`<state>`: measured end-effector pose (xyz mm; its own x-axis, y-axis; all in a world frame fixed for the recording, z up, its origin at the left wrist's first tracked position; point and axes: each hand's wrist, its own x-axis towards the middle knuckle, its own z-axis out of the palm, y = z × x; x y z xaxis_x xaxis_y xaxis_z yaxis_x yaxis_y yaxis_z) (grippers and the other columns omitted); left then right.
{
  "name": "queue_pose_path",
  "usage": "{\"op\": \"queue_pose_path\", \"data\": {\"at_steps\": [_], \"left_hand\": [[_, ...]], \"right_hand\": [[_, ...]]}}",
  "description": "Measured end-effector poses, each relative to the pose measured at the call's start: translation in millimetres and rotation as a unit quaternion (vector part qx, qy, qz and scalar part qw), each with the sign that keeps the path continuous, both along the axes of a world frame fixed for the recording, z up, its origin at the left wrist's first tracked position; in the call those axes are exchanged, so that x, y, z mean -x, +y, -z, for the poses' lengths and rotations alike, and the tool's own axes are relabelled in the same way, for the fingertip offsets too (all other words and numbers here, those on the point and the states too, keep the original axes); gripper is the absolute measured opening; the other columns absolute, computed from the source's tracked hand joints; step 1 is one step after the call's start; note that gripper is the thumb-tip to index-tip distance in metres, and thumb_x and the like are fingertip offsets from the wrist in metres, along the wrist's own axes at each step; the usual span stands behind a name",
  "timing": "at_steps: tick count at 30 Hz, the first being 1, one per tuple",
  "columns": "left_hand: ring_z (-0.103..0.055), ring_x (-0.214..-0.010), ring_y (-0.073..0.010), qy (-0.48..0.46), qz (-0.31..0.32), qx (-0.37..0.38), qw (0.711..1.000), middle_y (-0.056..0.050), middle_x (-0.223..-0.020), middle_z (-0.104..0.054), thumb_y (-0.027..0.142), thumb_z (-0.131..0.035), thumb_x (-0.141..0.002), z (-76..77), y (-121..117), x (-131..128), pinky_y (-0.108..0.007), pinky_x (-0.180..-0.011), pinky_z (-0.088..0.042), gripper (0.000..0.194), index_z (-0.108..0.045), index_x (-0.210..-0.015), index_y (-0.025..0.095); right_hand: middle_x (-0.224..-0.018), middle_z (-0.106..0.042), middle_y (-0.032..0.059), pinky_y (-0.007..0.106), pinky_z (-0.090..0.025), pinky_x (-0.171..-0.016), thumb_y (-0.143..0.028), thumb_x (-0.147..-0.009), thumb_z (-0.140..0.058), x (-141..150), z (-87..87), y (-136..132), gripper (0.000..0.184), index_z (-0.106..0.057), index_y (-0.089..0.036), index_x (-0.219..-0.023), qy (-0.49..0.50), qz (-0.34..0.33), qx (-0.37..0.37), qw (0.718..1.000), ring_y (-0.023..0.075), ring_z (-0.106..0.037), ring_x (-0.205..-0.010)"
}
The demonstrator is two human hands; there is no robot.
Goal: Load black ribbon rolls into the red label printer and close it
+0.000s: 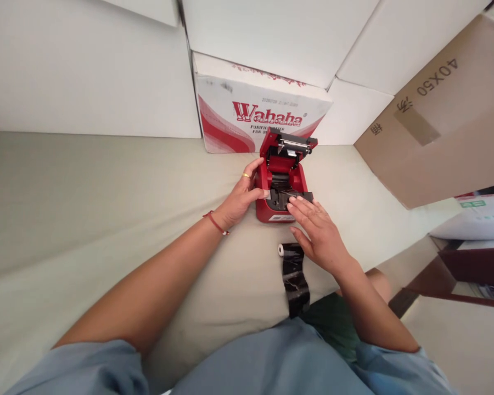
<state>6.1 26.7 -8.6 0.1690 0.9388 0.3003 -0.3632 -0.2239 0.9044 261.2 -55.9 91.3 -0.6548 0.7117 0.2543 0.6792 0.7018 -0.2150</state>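
Observation:
A small red printer point(282, 184) stands on the pale table point(86, 208) with its lid tipped open toward the far side. My left hand point(241, 197) clasps the printer's left side, fingers curled against the casing, thumb near the inner black part. My right hand point(316, 233) lies with fingers stretched flat over the black front part point(298, 196) of the open printer. A black ribbon roll point(294, 277) with a white core lies on the table just below my right hand, its film trailing toward me.
A red-and-white Wahaha carton point(251, 112) stands right behind the printer. White boxes point(86, 66) line the back. A brown cardboard box point(440, 120) leans at the right. A dark wooden piece point(456, 274) and a white sack point(477, 219) sit at the right edge.

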Motion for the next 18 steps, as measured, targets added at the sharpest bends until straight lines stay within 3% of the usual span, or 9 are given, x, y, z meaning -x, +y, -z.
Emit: {"op": "queue_pose_path", "data": {"at_steps": [6, 8, 11, 13, 16, 18], "left_hand": [[-0.052, -0.165, -0.0370, 0.029, -0.028, -0.020, 0.999, -0.011, -0.181, -0.049, 0.054, -0.079, -0.092, -0.7, -2.8, -0.4, -0.059, -0.142, -0.038, 0.090, -0.041, -0.171, 0.033], [-0.047, -0.168, -0.0378, 0.087, -0.077, -0.053, 0.992, -0.012, -0.184, -0.043, 0.056, -0.075, -0.097, -4.7, -7.6, 0.1, -0.061, -0.143, -0.035, 0.085, -0.042, -0.171, 0.032], [-0.037, -0.173, -0.0384, 0.194, -0.220, -0.154, 0.944, -0.014, -0.179, -0.045, 0.052, -0.072, -0.102, -18.1, -21.5, -1.5, -0.063, -0.146, -0.026, 0.069, -0.053, -0.164, 0.030], [-0.047, -0.164, -0.0375, 0.236, -0.286, -0.242, 0.897, -0.013, -0.163, -0.058, 0.044, -0.069, -0.104, -29.2, -33.1, -6.0, -0.065, -0.143, -0.031, 0.055, -0.062, -0.157, 0.030], [-0.065, -0.138, -0.0349, 0.288, -0.259, -0.353, 0.852, -0.010, -0.131, -0.073, 0.036, -0.071, -0.099, -39.3, -46.8, -17.6, -0.062, -0.127, -0.049, 0.039, -0.076, -0.138, 0.033], [-0.070, -0.124, -0.0331, 0.328, -0.227, -0.368, 0.840, -0.007, -0.114, -0.076, 0.031, -0.071, -0.096, -38.9, -50.7, -25.2, -0.062, -0.121, -0.052, 0.035, -0.081, -0.130, 0.035]], "right_hand": [[-0.174, -0.064, 0.0118, 0.063, -0.040, -0.141, -0.023, -0.116, -0.054, -0.4, 2.1, -0.3, 0.057, -0.059, -0.030, -0.172, 0.019, -0.004, 0.001, 1.000, 0.0285, -0.055, -0.167], [-0.173, -0.065, 0.0112, 0.065, -0.039, -0.141, -0.023, -0.116, -0.055, -2.6, 1.9, 0.7, 0.056, -0.060, -0.032, -0.170, 0.026, -0.001, 0.010, 1.000, 0.0286, -0.056, -0.166], [-0.170, -0.068, 0.0114, 0.065, -0.038, -0.142, -0.026, -0.116, -0.055, -5.6, 0.4, 3.1, 0.050, -0.065, -0.032, -0.165, 0.038, -0.002, 0.020, 0.999, 0.0283, -0.059, -0.164], [-0.167, -0.071, 0.0115, 0.065, -0.037, -0.142, -0.029, -0.116, -0.057, -6.6, -1.7, 5.1, 0.046, -0.069, -0.031, -0.160, 0.052, -0.003, 0.027, 0.998, 0.0285, -0.061, -0.161], [-0.157, -0.078, 0.0107, 0.063, -0.038, -0.141, -0.034, -0.116, -0.060, -6.3, -6.3, 8.9, 0.037, -0.077, -0.032, -0.148, 0.093, -0.001, 0.042, 0.995, 0.0288, -0.069, -0.153], [-0.143, -0.085, 0.0089, 0.060, -0.043, -0.139, -0.038, -0.116, -0.060, -5.3, -9.7, 14.6, 0.030, -0.083, -0.032, -0.133, 0.141, 0.009, 0.059, 0.988, 0.0283, -0.078, -0.140]]}}
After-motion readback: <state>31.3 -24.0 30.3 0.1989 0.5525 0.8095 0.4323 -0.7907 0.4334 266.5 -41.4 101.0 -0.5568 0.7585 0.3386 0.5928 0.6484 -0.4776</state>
